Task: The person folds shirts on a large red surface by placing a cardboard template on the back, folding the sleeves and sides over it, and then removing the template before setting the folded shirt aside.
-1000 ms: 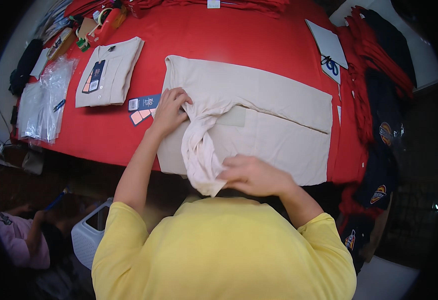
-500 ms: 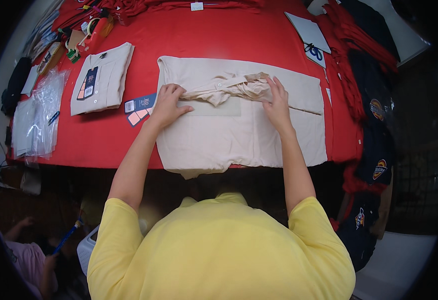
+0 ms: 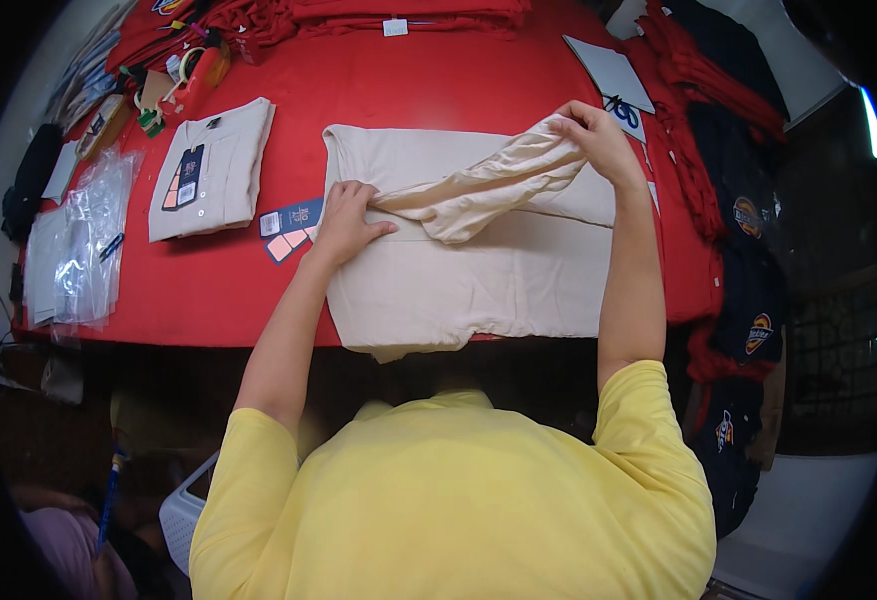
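Note:
A cream shirt (image 3: pixel 458 290) lies partly folded on the red-covered table in front of me. My right hand (image 3: pixel 593 140) pinches the end of a loose, wrinkled sleeve (image 3: pixel 498 190) and holds it raised above the shirt, toward the far right. My left hand (image 3: pixel 351 222) rests on the shirt's left part, where the sleeve narrows, its thumb spread away from the fingers. Just left of that hand, a blue hang tag (image 3: pixel 303 215) with pinkish panels lies on the red cloth, its right end next to the shirt.
A folded cream shirt (image 3: pixel 213 170) with a tag sits at the left. Beyond it are clear plastic bags (image 3: pixel 83 250) and tape rolls (image 3: pixel 193 65). Red garments (image 3: pixel 408 12) line the back. White boards (image 3: pixel 608 70) with blue scissors (image 3: pixel 623 112) lie far right, near dark garments (image 3: pixel 743 210). Someone in pink (image 3: pixel 63 550) is lower left.
My right hand has taken hold of the bunched sleeve and lifted it up and to the right, stretching it out. My left hand stays near the same spot on the shirt.

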`<control>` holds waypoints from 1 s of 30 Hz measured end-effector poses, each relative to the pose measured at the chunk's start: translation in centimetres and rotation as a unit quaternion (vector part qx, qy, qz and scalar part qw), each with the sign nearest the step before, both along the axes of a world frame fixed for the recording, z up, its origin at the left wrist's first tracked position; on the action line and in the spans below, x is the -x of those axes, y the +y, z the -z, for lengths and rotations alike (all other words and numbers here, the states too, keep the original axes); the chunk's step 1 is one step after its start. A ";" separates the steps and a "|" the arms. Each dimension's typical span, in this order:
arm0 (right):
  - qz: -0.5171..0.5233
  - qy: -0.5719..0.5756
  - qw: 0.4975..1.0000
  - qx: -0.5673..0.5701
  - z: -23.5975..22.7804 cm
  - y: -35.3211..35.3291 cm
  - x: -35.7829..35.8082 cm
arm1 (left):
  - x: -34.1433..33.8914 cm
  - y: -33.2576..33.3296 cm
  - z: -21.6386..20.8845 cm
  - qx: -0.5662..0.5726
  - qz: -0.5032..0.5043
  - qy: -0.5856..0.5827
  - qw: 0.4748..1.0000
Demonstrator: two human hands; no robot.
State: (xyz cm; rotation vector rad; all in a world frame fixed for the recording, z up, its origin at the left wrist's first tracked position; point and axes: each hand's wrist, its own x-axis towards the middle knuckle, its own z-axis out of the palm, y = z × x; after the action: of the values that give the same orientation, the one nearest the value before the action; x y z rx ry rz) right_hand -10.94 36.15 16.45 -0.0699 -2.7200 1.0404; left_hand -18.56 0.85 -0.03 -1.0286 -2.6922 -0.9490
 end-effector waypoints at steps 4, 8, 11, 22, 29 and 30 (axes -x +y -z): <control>0.236 0.111 0.939 -0.225 7.3 0.3 0.3 | -0.3 0.0 -0.5 -0.036 0.008 -0.043 0.998; 0.022 0.087 0.995 -0.049 11.1 -9.5 -4.3 | 1.5 -1.9 -2.5 -0.006 0.003 -0.253 0.968; -0.117 0.040 0.992 -0.004 12.6 -17.1 -8.3 | 3.6 -3.8 -3.1 -0.011 0.072 -0.349 0.934; -0.141 0.202 0.962 -0.117 18.1 -31.7 -1.9 | 5.0 -4.1 -1.6 -0.040 0.121 -0.386 0.914; -0.489 0.030 0.871 -0.043 14.7 -34.5 -11.9 | 3.9 -4.8 -0.8 -0.073 0.107 -0.337 0.933; -0.523 -0.030 0.851 -0.037 13.4 -33.2 -12.8 | 3.8 -4.6 -0.9 -0.082 0.109 -0.335 0.932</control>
State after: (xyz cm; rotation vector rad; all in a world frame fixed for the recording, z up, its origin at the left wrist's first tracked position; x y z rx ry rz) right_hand 1.90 2.96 3.01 1.5568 -2.7789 1.1091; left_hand -22.32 -3.76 0.84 -1.1453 -2.9506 -1.8229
